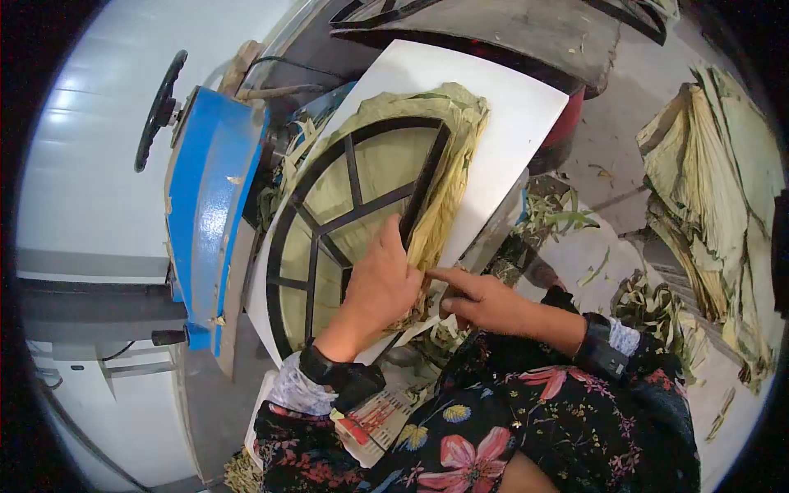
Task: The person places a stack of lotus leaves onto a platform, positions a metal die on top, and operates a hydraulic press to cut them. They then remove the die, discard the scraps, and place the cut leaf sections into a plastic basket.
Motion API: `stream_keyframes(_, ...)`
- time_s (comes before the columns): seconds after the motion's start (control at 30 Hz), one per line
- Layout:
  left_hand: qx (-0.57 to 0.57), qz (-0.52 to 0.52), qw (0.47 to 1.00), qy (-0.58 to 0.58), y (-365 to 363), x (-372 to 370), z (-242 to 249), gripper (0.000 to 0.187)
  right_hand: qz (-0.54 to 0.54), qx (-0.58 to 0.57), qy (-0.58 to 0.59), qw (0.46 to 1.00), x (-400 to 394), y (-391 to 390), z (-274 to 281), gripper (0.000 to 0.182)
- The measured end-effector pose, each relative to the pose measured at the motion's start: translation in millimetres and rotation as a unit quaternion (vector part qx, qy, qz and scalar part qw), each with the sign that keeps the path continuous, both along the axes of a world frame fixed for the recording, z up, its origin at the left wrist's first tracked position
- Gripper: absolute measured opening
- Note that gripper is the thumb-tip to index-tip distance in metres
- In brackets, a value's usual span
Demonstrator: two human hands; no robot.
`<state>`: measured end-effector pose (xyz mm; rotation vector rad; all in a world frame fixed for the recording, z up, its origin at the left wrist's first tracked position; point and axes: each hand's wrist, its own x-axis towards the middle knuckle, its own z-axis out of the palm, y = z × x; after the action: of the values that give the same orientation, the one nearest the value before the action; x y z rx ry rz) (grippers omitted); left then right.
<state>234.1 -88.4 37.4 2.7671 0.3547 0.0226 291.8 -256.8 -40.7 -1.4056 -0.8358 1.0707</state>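
Note:
A black fan-shaped frame (315,271) with several ribs lies on pale green dried leaves (393,160). The crumpled leaf edges (450,201) stick out past its straight side. My left hand (380,275) is closed over the frame's straight side near its lower end, back of the hand up, some fingertips hidden. My right hand (497,304) is beside it, index finger stretched out to the leaf edge and thumb apart below; its other fingers are curled and partly hidden. Under the frame is a white board (518,94).
To the left stands a blue machine part (201,205) with a black handwheel (160,111). A stack of large dried leaves (711,189) hangs at the right. Leaf scraps (555,209) litter the floor. More black frames (386,15) rest on a grey surface at the top.

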Motion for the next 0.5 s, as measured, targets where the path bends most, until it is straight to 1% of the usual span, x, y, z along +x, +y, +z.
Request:
stream_keyframes(0.03, 0.013, -0.026, 1.0, -0.012, 2, 1, -1, 0.052, -0.001, 0.001, -0.001, 1.0, -2, 2, 1, 0.052)
stream_keyframes(0.07, 0.014, -0.027, 0.999, -0.012, 4, 4, -1, 0.052, 0.003, 0.01, -0.049, 0.999, -6, 4, 0, 0.053)
stream_keyframes(0.1, 0.001, -0.02, 0.999, 0.046, 3, 12, 7, 0.05, 0.006, 0.019, -0.096, 0.995, -9, 6, -1, 0.055)
stream_keyframes(0.13, -0.011, -0.013, 0.994, 0.104, 2, 19, 11, 0.048, 0.005, 0.02, -0.095, 0.995, -10, 7, -3, 0.055)
stream_keyframes(0.17, -0.011, -0.014, 0.994, 0.105, 3, 23, 9, 0.048, -0.005, 0.051, -0.117, 0.992, -11, 9, -5, 0.055)
stream_keyframes(0.2, 0.013, -0.01, 0.994, 0.107, 5, 26, 5, 0.044, -0.016, 0.083, -0.139, 0.987, -11, 9, -6, 0.055)
stream_keyframes(0.23, 0.038, -0.006, 0.993, 0.11, 6, 27, 1, 0.04, -0.017, 0.083, -0.139, 0.987, -10, 7, -5, 0.055)
stream_keyframes(0.27, 0.039, -0.009, 0.993, 0.111, 9, 27, -1, 0.04, -0.004, 0.08, -0.16, 0.984, -6, 6, -3, 0.055)
stream_keyframes(0.33, 0.001, 0.017, 0.997, 0.073, 16, 24, 0, 0.035, 0.007, 0.077, -0.18, 0.981, -2, 2, -6, 0.055)
stream_keyframes(0.37, 0.001, 0.015, 0.997, 0.074, 17, 23, 0, 0.035, -0.041, 0.051, -0.094, 0.993, -1, 0, -12, 0.055)
stream_keyframes(0.4, -0.002, 0.031, 0.998, 0.05, 17, 22, 1, 0.034, -0.086, 0.024, -0.008, 0.996, 1, -2, -11, 0.054)
stream_keyframes(0.43, -0.005, 0.048, 0.999, 0.025, 16, 21, 0, 0.033, -0.086, 0.023, -0.008, 0.996, 2, -3, -9, 0.054)
stream_keyframes(0.5, -0.007, 0.043, 0.999, 0.016, 19, 21, -9, 0.032, -0.035, 0.006, 0.108, 0.994, 8, -6, 1, 0.053)
